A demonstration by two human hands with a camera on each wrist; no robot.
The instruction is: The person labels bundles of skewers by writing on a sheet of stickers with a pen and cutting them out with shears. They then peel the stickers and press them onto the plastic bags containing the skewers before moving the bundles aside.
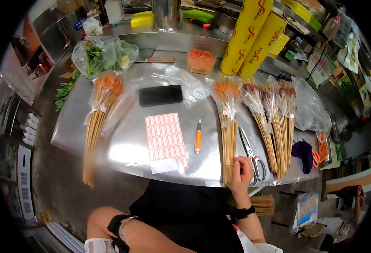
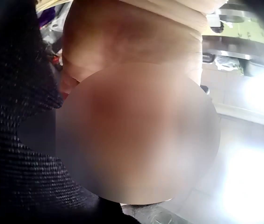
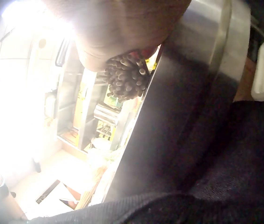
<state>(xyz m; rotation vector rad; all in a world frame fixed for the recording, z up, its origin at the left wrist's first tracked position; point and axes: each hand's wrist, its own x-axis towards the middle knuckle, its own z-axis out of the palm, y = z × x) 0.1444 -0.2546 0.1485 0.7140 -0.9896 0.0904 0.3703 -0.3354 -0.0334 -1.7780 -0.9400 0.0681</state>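
My right hand (image 1: 241, 175) is at the handle ends of a bundle of bamboo skewers (image 1: 229, 147), its curled fingers against the right edge. Orange food on this bundle is wrapped in a clear, labelled plastic bag (image 1: 227, 95). In the right wrist view, the skewer ends (image 3: 126, 77) show in a tight cluster beneath the hand. My left hand (image 1: 160, 238) is raised close to the head camera, away from the table; its fingers are out of frame. Right beside the held bundle lie scissors (image 1: 250, 154). An orange pen (image 1: 198, 137) and a sheet of red-bordered labels (image 1: 165, 139) lie to the left.
Several bagged skewer bundles (image 1: 278, 122) lie at the right, near a purple cloth (image 1: 302, 156). Another orange-topped bundle (image 1: 94, 126) overhangs the left edge. A phone (image 1: 160, 95), bagged greens (image 1: 105, 57), a tub (image 1: 201, 59) and yellow wrap rolls (image 1: 246, 38) are farther back.
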